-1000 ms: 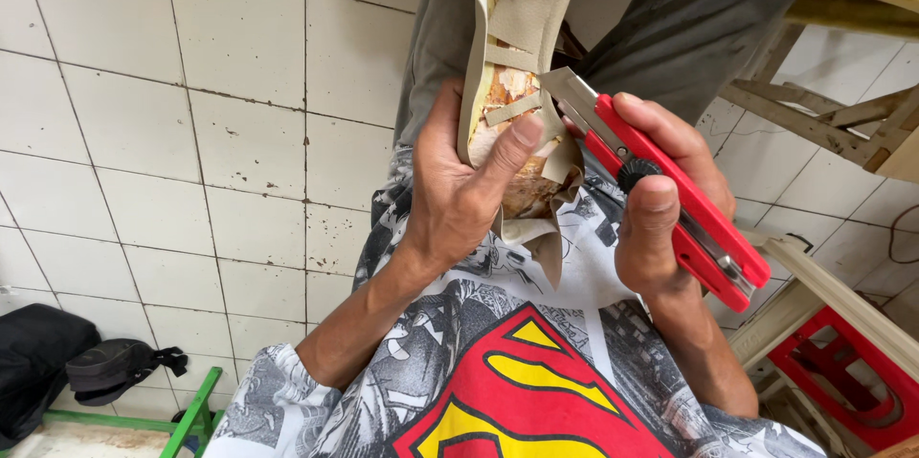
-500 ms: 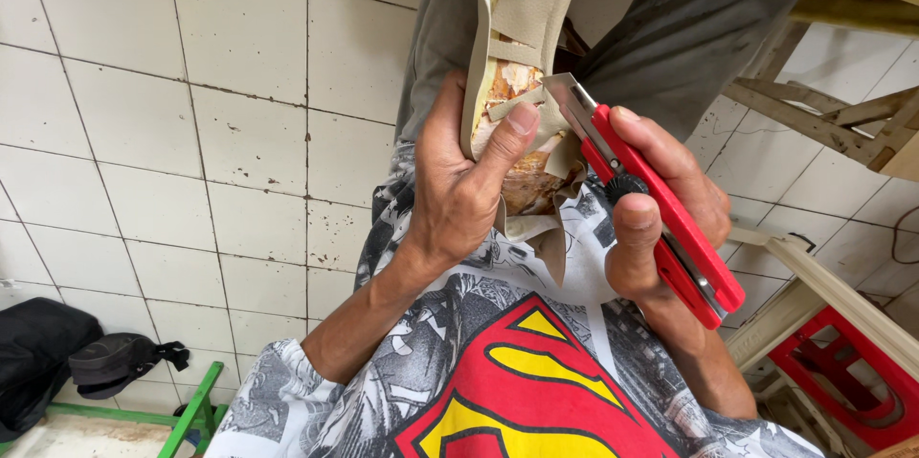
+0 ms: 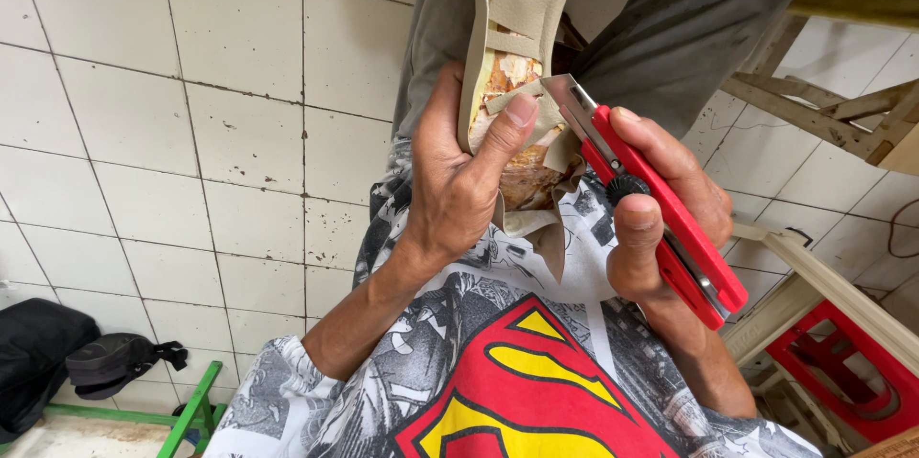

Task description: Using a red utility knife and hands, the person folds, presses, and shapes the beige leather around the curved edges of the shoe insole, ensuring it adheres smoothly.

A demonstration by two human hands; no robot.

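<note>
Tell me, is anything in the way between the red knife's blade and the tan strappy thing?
Nothing visible: the red utility knife in the right hand points its blade at the tan fabric-strapped piece. Only the left hand's thumb presses there, beside the tip.

Premises appear to be a small, informal workshop rather than a home room. The floor (image 3: 191,133) is laid in plain white tiles with dark, soiled joints. Right of the seated person's lap, bare timber framing (image 3: 814,104) stands unfinished. Below that framing sits a red plastic stool (image 3: 852,372), partly cut off by the frame edge. Far left of the framing, a black bag (image 3: 57,362) rests beside a green metal frame (image 3: 196,410).
</note>
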